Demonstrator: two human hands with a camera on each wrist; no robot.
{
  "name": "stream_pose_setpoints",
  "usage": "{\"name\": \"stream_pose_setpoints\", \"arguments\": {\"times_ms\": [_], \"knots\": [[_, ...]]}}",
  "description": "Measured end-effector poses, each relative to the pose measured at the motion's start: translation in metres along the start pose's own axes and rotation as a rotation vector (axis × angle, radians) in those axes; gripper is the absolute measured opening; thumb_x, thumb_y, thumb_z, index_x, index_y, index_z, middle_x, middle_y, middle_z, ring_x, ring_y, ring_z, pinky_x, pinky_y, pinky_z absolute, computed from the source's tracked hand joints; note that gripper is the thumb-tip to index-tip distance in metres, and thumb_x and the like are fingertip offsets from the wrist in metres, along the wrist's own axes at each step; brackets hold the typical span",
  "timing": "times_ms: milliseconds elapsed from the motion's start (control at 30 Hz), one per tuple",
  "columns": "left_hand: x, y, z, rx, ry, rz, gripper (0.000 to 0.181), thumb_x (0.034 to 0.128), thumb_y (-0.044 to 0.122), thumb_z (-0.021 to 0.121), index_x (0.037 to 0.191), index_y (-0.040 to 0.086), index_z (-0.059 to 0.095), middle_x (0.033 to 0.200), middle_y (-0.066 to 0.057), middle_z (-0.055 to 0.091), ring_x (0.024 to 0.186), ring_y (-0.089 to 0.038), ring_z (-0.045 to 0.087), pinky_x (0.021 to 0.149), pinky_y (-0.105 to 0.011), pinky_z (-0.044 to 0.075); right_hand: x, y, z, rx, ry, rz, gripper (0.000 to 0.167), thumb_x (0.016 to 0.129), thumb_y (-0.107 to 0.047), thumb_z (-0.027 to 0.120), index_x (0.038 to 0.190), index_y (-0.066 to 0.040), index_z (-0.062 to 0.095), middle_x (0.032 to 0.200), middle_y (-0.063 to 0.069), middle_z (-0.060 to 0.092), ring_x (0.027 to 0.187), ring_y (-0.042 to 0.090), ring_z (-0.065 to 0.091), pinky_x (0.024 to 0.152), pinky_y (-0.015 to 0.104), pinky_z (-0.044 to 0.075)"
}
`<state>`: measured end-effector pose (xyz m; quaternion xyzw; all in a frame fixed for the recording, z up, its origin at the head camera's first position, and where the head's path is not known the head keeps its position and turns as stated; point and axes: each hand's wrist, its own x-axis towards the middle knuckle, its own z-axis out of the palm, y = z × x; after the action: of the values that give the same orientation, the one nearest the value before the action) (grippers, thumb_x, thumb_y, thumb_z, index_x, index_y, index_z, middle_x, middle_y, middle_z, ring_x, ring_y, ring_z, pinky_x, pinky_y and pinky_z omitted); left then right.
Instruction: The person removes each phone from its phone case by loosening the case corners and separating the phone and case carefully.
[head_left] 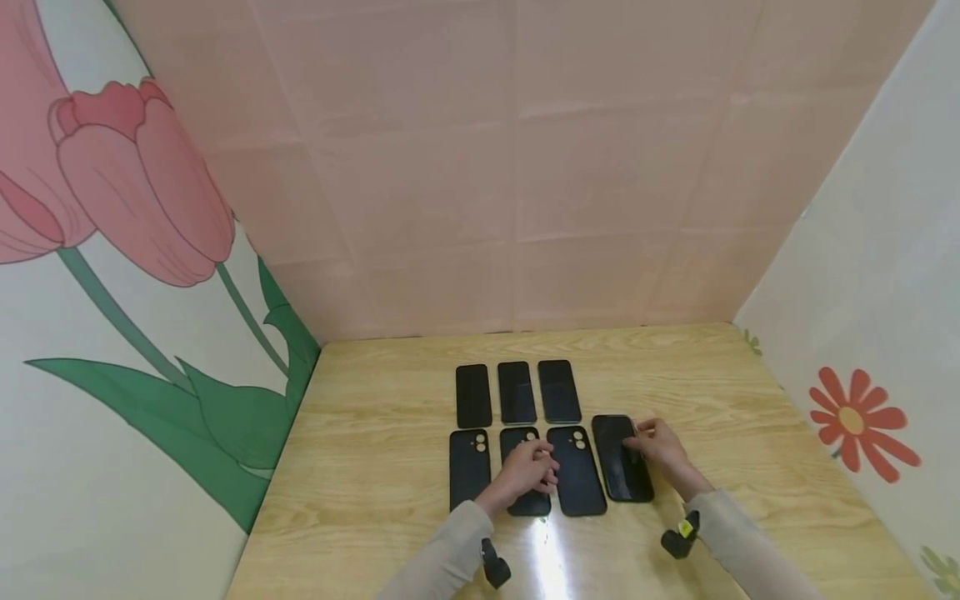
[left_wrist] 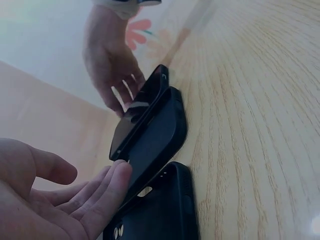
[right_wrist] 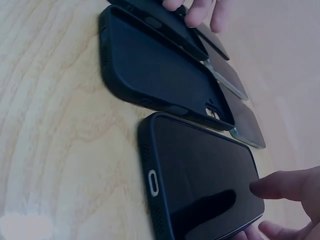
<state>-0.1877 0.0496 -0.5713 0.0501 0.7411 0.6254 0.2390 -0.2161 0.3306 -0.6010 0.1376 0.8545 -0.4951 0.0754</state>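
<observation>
A black phone sits inside a black case (head_left: 626, 475) at the right end of the near row. My right hand (head_left: 663, 448) pinches its right edge, the thumb on the dark screen and the other fingers at the side, as the right wrist view shows. To its left lie three black phone cases with camera cutouts: the nearest case (head_left: 576, 479), a middle case (head_left: 531, 505) and the leftmost case (head_left: 469, 471). Over the middle case hovers my left hand (head_left: 527, 468), fingers loosely bent and holding nothing. It partly hides that case.
Behind the cases, a row of three dark phones lies flat: left phone (head_left: 473, 396), centre phone (head_left: 517, 393) and right phone (head_left: 559, 392). Everything rests on a wood-grain table (head_left: 375, 467), with a pink wall behind and flower-printed walls on both sides.
</observation>
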Motion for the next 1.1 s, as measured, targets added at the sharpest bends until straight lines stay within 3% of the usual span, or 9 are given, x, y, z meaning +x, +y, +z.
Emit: {"name": "stream_pose_setpoints", "arguments": {"times_ms": [133,267,600,867,1100], "knots": [[-0.001,0.000,0.000,-0.007,0.007,-0.011,0.032,0.1003,0.002,0.050,0.130,-0.009,0.053,0.102,-0.021,0.068,0.085,-0.036,0.069,0.070,-0.040,0.058,0.001,0.001,0.002,-0.089,-0.009,0.004,0.059,0.087,-0.018,0.072,0.123,0.017,0.042,0.113,0.035,0.051,0.092,0.037,0.054,0.074,0.039,0.047],[-0.001,0.002,0.000,-0.001,0.016,-0.019,0.032,0.0995,0.002,0.051,0.130,-0.009,0.053,0.101,-0.021,0.069,0.085,-0.036,0.069,0.068,-0.039,0.059,0.002,-0.001,0.006,-0.148,-0.016,0.032,0.068,0.085,-0.028,0.077,0.123,0.017,0.041,0.113,0.032,0.051,0.095,0.038,0.051,0.080,0.045,0.045],[0.001,0.003,-0.003,0.041,0.031,-0.034,0.033,0.0994,0.004,0.052,0.131,-0.006,0.054,0.099,-0.016,0.070,0.085,-0.033,0.070,0.067,-0.038,0.058,0.010,-0.004,0.014,-0.205,-0.009,0.086,0.061,0.075,-0.020,0.084,0.108,0.011,0.044,0.093,0.023,0.055,0.083,0.032,0.056,0.065,0.034,0.050],[0.004,0.003,-0.004,0.045,0.036,-0.052,0.032,0.1005,0.005,0.052,0.131,-0.004,0.054,0.099,-0.014,0.070,0.086,-0.031,0.070,0.069,-0.038,0.058,0.013,-0.006,0.013,-0.154,-0.023,0.057,0.047,0.071,-0.018,0.087,0.094,0.007,0.054,0.081,0.013,0.057,0.072,0.025,0.056,0.059,0.030,0.047],[0.002,0.004,-0.005,0.034,0.038,-0.048,0.035,0.1001,0.004,0.052,0.134,-0.005,0.051,0.098,-0.015,0.070,0.087,-0.034,0.069,0.068,-0.038,0.058,0.015,-0.006,0.010,0.019,-0.128,0.080,0.029,0.076,-0.008,0.081,0.089,0.008,0.061,0.083,0.013,0.064,0.075,0.025,0.062,0.066,0.034,0.053]]}}
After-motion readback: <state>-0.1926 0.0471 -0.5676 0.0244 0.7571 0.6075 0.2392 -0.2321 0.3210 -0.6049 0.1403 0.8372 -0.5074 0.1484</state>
